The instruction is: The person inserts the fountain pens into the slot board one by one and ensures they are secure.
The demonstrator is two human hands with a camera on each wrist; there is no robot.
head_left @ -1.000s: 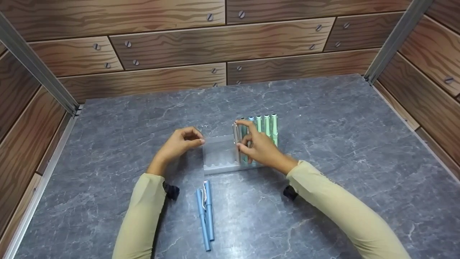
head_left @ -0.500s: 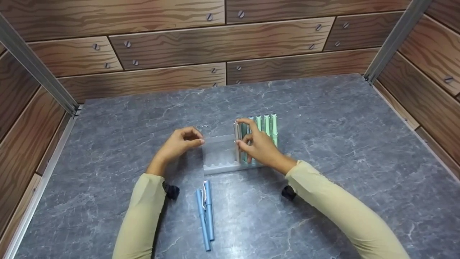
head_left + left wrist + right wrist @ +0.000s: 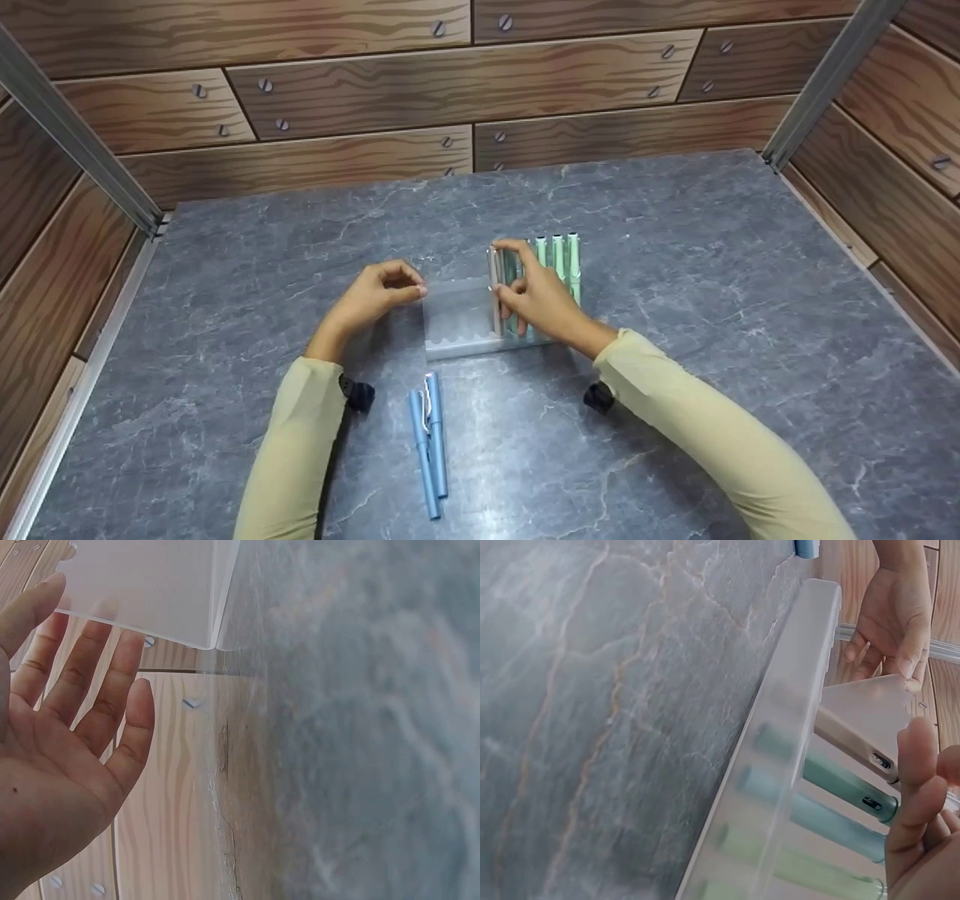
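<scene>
A translucent pen stand (image 3: pixel 457 311) with notched slots sits mid-table. My left hand (image 3: pixel 379 296) pinches its left edge; in the left wrist view the thumb lies before the clear panel (image 3: pixel 150 585) and the fingers behind it. My right hand (image 3: pixel 547 300) holds a beige pen (image 3: pixel 496 304) upright in a slot, index finger at its top and thumb on its side. Right of it stand a dark green pen (image 3: pixel 847 784), a light blue pen (image 3: pixel 836 825) and several light green pens (image 3: pixel 574 262), partly covered by the right hand.
Two blue pens (image 3: pixel 437 442) with clips lie side by side on the grey marbled table (image 3: pixel 225 300), in front of the stand. Wood-patterned walls (image 3: pixel 465 82) and metal corner posts (image 3: pixel 825 82) bound the table at the back and sides.
The beige pen has shifted slightly right, closer in line with the row, and my right hand's fingers have moved with it. My left hand keeps its place at the stand's edge.
</scene>
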